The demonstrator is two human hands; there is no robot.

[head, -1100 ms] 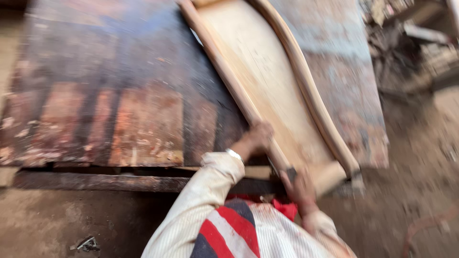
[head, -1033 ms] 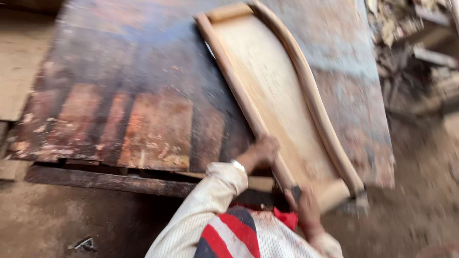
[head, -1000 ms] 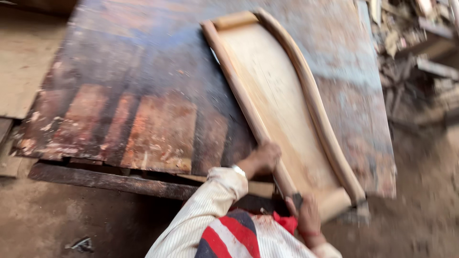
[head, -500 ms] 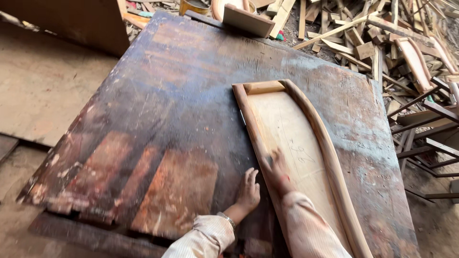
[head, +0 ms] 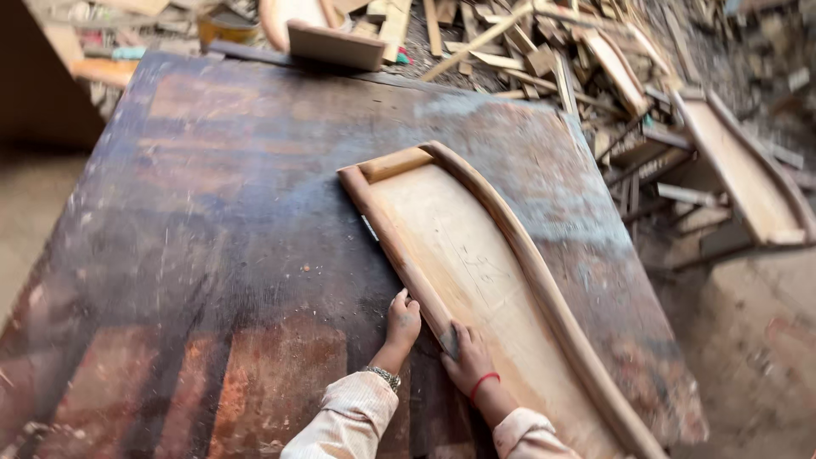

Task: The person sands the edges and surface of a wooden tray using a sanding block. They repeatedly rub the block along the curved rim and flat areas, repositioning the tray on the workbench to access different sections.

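I see the wooden frame point(head: 476, 280) lying flat on the dark, stained bench point(head: 212, 229), running from the centre of the bench toward the near right corner. It has a straight left rail point(head: 387, 229), a curved right rail point(head: 527, 272), a short crosspiece at the far end and a pale panel between them.

My left hand point(head: 403, 320) rests just left of the straight rail, on the bench. Its fingers point(head: 399, 299) are loosely extended, not clenched, and lie against the rail's outer edge; they grasp nothing. A metal bracelet sits on that wrist.

My right hand point(head: 467, 361) lies on the frame, across the inner side of the same rail, near the left hand. Its fingers point(head: 459, 336) are curled over a small grey pad point(head: 448, 342) pressed to the wood; I take it for sandpaper, though it is too small to confirm. A red thread circles that wrist.

Beyond the far and right edges of the bench lies a heap of wood offcuts point(head: 552, 51), with a second similar frame point(head: 748, 170) at the right.
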